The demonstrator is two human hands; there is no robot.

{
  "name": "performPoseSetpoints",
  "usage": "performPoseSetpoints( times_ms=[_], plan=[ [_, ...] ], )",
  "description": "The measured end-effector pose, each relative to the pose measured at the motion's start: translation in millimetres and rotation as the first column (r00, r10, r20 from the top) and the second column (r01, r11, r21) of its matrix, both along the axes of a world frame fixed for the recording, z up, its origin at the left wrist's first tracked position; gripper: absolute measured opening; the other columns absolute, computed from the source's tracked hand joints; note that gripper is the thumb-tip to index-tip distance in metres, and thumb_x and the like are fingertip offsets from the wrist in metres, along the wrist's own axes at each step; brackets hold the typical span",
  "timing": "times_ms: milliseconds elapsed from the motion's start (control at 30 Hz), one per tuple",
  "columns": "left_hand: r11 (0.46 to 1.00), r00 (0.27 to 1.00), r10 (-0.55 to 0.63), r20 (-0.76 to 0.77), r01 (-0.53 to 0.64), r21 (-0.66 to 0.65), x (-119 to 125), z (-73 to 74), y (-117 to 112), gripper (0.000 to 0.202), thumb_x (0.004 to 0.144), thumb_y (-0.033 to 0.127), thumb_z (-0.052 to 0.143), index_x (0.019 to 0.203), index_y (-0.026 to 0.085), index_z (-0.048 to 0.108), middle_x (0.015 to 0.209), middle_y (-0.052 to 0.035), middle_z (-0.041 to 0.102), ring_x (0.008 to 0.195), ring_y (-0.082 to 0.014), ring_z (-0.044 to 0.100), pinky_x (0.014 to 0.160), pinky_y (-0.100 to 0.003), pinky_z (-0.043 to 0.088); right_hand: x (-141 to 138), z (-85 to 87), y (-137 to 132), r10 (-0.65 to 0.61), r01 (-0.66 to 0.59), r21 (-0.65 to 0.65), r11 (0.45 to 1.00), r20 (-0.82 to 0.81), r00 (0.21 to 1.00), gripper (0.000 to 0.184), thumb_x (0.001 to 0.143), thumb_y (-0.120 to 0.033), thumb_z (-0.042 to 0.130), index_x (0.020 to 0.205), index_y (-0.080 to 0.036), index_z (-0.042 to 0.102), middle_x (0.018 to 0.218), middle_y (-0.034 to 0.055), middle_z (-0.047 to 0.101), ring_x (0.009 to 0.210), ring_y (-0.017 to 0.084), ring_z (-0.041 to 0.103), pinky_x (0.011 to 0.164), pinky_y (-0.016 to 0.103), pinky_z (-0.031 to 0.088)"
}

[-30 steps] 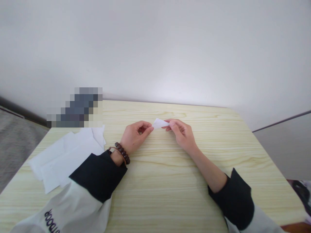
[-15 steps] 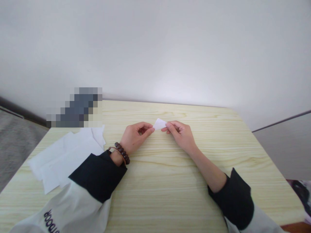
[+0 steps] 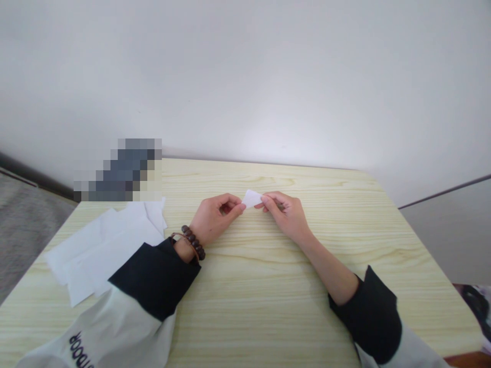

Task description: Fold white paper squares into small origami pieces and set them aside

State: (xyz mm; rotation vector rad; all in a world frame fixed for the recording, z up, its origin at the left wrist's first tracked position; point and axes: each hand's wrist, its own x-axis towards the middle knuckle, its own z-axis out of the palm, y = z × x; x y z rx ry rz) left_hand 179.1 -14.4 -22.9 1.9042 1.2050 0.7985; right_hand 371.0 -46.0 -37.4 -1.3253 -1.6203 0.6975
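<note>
A small piece of white paper (image 3: pixel 251 198) is stretched between my two hands, over the far middle of the table. My left hand (image 3: pixel 217 217), with a beaded bracelet at the wrist, pinches its left corner between thumb and fingers. At the opposite edge, the thumb and fingertips of my right hand (image 3: pixel 284 213) pinch it too. The parts of the paper under the fingertips are hidden. Several larger white paper sheets (image 3: pixel 111 250) lie overlapping to the left, partly covered by my left sleeve.
The light wood-grain table (image 3: pixel 261 306) reaches back to a pale wall (image 3: pixel 245 76). A dark, pixelated object (image 3: pixel 123 171) is at the back left corner. Beyond the table's right edge, something dark and pinkish (image 3: pixel 477 306) shows at the lower right.
The small piece of paper has tipped slightly, and its top edge sits a little lower. Both hands keep their pinch and have barely shifted.
</note>
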Motion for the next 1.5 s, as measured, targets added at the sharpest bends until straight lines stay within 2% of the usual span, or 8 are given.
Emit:
performPoseSetpoints(
  times_ms=[133,267,500,667,800,1000,1200,1500],
  plan=[
    [0.998,0.998,-0.064,-0.028,0.064,0.018,-1,-0.2,0,0.033,0.082,0.044,0.053,0.085,0.017,0.070,0.071,-0.0009,0.067,0.061,-0.0137,0.053,0.057,-0.024,0.040,-1,0.4,-1,0.027,-0.028,-0.023,0.999,-0.051,0.998,0.025,0.088,-0.037,0.051,0.085,-0.018,0.067,0.076,0.0038,0.073,0.060,0.013,0.062,0.056,0.023,0.049],
    [0.997,0.994,-0.072,-0.088,0.071,-0.007,-2,0.1,-1,0.036,0.082,0.046,0.051,0.076,0.019,0.073,0.062,0.0009,0.066,0.054,-0.0127,0.050,0.052,-0.024,0.035,-2,1.0,-2,0.039,-0.040,-0.022,0.999,-0.026,0.999,0.024,0.087,-0.036,0.052,0.082,-0.018,0.067,0.077,0.0041,0.073,0.059,0.012,0.062,0.054,0.022,0.048],
    [0.996,0.997,-0.077,-0.003,0.076,-0.056,-1,4.2,-1,0.035,0.084,0.044,0.050,0.082,0.019,0.074,0.075,-0.0007,0.073,0.057,-0.0133,0.056,0.054,-0.023,0.041,-2,-0.5,0,-0.042,0.042,-0.003,0.999,-0.066,0.997,0.023,0.086,-0.036,0.055,0.084,-0.017,0.068,0.076,0.0052,0.073,0.058,0.013,0.062,0.055,0.023,0.048],
    [0.998,0.998,-0.034,0.057,0.038,-0.054,-3,0.2,0,0.032,0.085,0.042,0.052,0.093,0.018,0.070,0.083,-0.0027,0.075,0.071,-0.0159,0.062,0.064,-0.024,0.047,-2,-3.2,1,0.011,-0.013,-0.028,1.000,-0.102,0.995,0.024,0.086,-0.035,0.054,0.095,-0.017,0.067,0.078,0.0057,0.074,0.059,0.012,0.062,0.056,0.023,0.048],
    [0.999,0.995,0.013,0.096,-0.009,-0.037,-4,-3.4,2,0.032,0.085,0.043,0.053,0.096,0.017,0.068,0.082,-0.0037,0.074,0.071,-0.0153,0.062,0.065,-0.024,0.047,-3,-4.8,1,0.044,-0.050,-0.046,0.998,-0.111,0.993,0.022,0.086,-0.034,0.054,0.095,-0.018,0.066,0.081,0.0052,0.074,0.060,0.012,0.063,0.058,0.023,0.049],
    [0.999,0.994,0.016,0.108,-0.013,-0.037,-5,-6.0,4,0.034,0.086,0.044,0.052,0.099,0.016,0.066,0.083,-0.0050,0.074,0.072,-0.0156,0.062,0.067,-0.025,0.049,-3,-1.7,-1,0.077,-0.079,-0.042,0.996,-0.026,0.997,0.026,0.090,-0.034,0.049,0.092,-0.018,0.068,0.082,0.0040,0.074,0.060,0.011,0.062,0.054,0.020,0.046],
    [0.998,0.994,0.014,0.109,-0.007,-0.058,-6,-6.4,4,0.029,0.084,0.040,0.054,0.094,0.016,0.066,0.081,-0.0042,0.074,0.073,-0.0159,0.065,0.071,-0.026,0.051,-2,1.5,-1,0.069,-0.067,-0.045,0.997,0.050,0.996,0.030,0.091,-0.034,0.047,0.086,-0.016,0.070,0.064,0.0014,0.068,0.049,0.008,0.053,0.046,0.018,0.038],
    [0.997,0.995,-0.016,0.101,0.024,-0.070,-5,-6.7,2,0.029,0.083,0.042,0.056,0.092,0.016,0.066,0.078,-0.0038,0.075,0.073,-0.0163,0.067,0.069,-0.024,0.051,-3,-1.6,1,0.073,-0.071,-0.028,0.997,0.064,0.995,0.022,0.091,-0.028,0.048,0.085,-0.018,0.066,0.074,0.0016,0.073,0.058,0.010,0.063,0.055,0.019,0.047]
  ],
)
